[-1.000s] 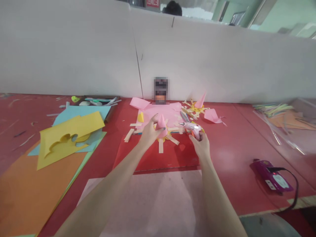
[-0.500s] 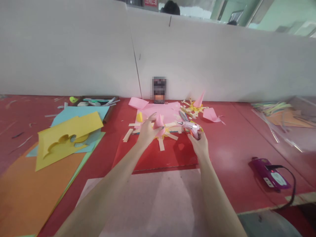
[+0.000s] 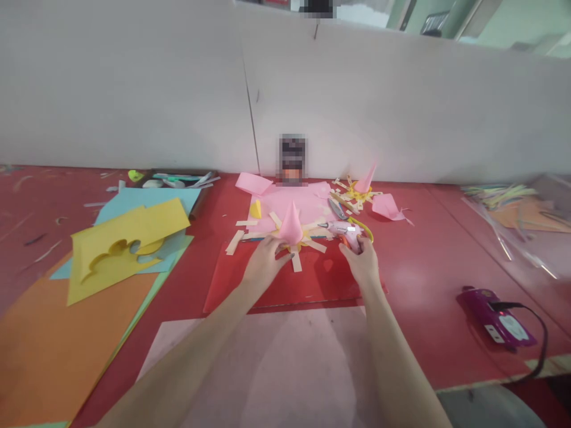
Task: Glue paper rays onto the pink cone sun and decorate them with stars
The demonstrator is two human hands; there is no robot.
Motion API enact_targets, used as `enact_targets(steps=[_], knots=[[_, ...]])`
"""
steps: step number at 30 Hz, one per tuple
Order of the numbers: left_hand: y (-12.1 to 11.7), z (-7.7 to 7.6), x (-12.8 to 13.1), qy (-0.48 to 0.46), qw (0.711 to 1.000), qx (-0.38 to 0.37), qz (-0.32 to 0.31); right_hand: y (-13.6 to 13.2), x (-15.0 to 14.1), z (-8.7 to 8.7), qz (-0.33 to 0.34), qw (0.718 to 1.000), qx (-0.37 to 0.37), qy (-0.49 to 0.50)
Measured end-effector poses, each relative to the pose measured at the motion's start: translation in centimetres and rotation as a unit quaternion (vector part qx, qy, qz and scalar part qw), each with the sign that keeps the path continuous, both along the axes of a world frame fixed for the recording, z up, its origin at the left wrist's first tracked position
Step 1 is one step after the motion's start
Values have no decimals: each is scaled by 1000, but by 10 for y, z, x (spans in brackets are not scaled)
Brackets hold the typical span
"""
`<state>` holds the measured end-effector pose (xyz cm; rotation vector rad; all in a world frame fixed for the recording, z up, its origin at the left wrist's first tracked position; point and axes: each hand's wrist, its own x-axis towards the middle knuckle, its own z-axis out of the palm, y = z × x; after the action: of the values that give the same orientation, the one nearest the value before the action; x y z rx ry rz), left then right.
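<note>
A pink paper cone (image 3: 291, 226) stands upright on a yellow paper base (image 3: 304, 241), with pale strips (image 3: 297, 261) spreading out around it. At the near left edge of that base, my left hand (image 3: 266, 261) pinches with thumb and fingers, just below the cone. My right hand (image 3: 363, 258) is wrapped round the handle of a pale pink glue gun (image 3: 341, 228). The gun's nozzle points left toward the cone, apart from it. Under the strips lie a red board (image 3: 267, 288) and, behind, pink paper (image 3: 289, 193).
A second pink cone (image 3: 366, 179) on a yellow base stands behind the glue gun, near pliers (image 3: 336, 208). Coloured sheets (image 3: 89, 333) cover the left side. A purple device (image 3: 497, 318) with a black cord lies right. A phone-like object (image 3: 293, 160) leans on the white partition (image 3: 156, 89).
My left hand has moved from the side of the cone down to its base, so the whole cone now shows. My right hand keeps holding the glue gun in nearly the same place.
</note>
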<state>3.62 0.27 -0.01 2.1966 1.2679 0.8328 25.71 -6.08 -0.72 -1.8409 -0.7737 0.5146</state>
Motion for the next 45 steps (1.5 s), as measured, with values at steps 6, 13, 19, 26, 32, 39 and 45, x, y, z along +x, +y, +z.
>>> enact_targets(steps=[6,13,19,26,32,39,45], knots=[[-5,-3,5,69,998,12,-2,-2,-3,4,1,1000,-17,-12],[-6,-3,5,67,998,4,-9,-2,-4,1,17,999,-14,-32],[-11,-1,4,40,999,-8,-36,-4,-5,0,30,998,-26,-57],[-15,0,2,19,998,-12,-62,-7,-8,4,46,990,-55,-123],[-15,-1,1,-1,997,-20,-73,-7,-13,2,74,975,-73,-195],[-15,3,-2,5,995,-41,-91,-7,-21,0,102,958,-70,-260],[-14,4,-4,48,994,-38,-95,-6,-21,-2,111,955,-63,-267]])
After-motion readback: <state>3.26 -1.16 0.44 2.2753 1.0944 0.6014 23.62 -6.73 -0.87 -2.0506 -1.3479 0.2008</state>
